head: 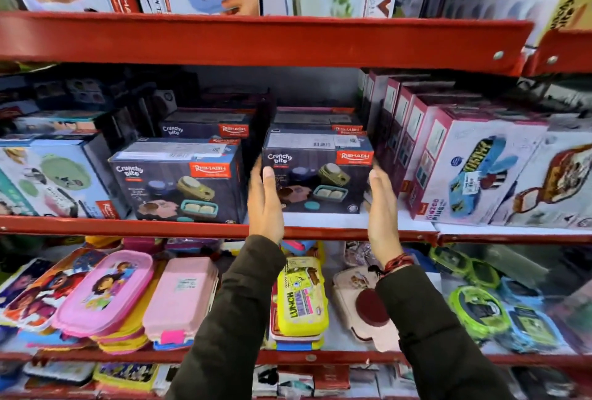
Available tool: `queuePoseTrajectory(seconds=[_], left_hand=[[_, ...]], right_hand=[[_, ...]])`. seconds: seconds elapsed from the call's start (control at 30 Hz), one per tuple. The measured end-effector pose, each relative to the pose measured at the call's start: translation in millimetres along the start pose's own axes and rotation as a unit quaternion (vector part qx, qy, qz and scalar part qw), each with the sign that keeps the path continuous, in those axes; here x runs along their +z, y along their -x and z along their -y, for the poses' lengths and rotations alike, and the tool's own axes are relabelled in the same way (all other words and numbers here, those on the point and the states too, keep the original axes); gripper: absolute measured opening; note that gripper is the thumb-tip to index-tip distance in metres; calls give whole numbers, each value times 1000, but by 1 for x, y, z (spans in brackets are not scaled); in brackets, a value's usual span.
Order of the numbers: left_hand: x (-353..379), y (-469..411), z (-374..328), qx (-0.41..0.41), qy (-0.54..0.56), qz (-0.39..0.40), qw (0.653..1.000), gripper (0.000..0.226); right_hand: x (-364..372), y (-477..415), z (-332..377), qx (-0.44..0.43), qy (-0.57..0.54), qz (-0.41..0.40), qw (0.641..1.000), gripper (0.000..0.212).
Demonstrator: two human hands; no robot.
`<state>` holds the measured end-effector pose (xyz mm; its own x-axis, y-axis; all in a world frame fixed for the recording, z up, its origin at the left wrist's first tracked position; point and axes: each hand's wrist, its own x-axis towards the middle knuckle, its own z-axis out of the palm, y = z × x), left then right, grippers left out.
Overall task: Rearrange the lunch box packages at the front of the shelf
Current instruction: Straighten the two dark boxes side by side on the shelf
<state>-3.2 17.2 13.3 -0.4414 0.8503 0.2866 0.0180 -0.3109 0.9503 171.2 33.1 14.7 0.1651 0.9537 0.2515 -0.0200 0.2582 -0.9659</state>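
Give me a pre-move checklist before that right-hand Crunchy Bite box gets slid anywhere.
1. Left hand flat at the left side of the right Crunchy Bite box: ok.
2. Right hand at the box's right side: ok.
3. Firm contact from both palms: cannot tell.
4. Gap to the left Crunchy Bite box for shifting: ok.
5. Pink-edged boxes crowd the right side, little room there: not ok.
6. Box sits behind the red shelf lip, fully supported: ok.

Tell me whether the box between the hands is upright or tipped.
Upright: the box sits flat on the shelf, its print level.
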Motion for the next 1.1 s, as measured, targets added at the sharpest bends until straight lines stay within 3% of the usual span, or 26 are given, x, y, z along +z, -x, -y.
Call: queuePoseTrajectory(seconds=[0.3, 0.77, 0.97, 1.1], left_hand=[[-12, 26, 5, 69, -50, -2, 996, 49], [-17, 44, 0, 63, -30, -7, 998, 58], [-19, 44, -1, 58, -49, 1, 997, 56], [-16, 48, 2, 67, -98, 22, 993, 72]], right_hand=[[-12, 21, 9, -16, -16, -24, 999, 36], [-25, 34, 5, -18, -4, -35, 999, 59], [-24, 35, 9, -22, -5, -19, 1000, 31], [-23, 35, 9, -18, -15, -28, 999, 34]])
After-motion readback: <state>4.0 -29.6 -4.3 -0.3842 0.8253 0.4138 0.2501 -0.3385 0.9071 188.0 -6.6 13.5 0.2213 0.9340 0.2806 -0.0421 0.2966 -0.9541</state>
